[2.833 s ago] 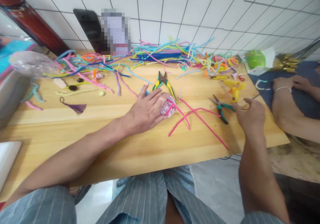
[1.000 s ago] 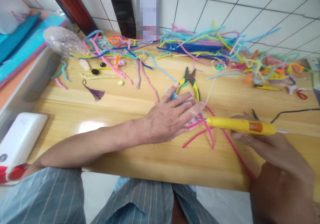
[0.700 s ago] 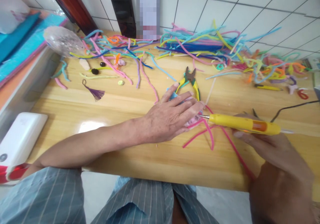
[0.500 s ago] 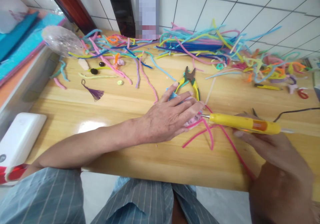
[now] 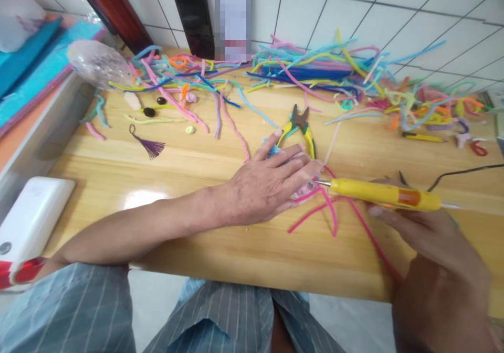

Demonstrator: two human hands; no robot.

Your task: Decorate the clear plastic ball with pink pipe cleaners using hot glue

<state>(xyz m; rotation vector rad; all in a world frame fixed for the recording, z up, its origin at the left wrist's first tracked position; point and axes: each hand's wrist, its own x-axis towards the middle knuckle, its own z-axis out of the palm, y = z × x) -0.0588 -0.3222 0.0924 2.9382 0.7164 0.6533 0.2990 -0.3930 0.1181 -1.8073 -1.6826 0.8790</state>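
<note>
Hot-pink fuzzy stems: kinked, splayed across the smooth wooden table.
Left hand: fingers fanned, flat over the mottled pink-lilac piece, mostly hiding it.
Right hand: curled around the yellow plastic glue gun, fingers partly hidden.
Metal nozzle: right at the piece's edge; looks like gluing, calling for steadiness.
Yellow-and-green pliers: just beyond, jaws parted.
Multicoloured fuzzy-stem heap: tangled, along the wall.

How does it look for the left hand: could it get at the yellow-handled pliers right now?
Probably yes: the yellow-handled pliers lie right by the left hand, their head uncovered. But that hand covers part of the pink-and-blue piece, so it would likely need to lift off.
</note>
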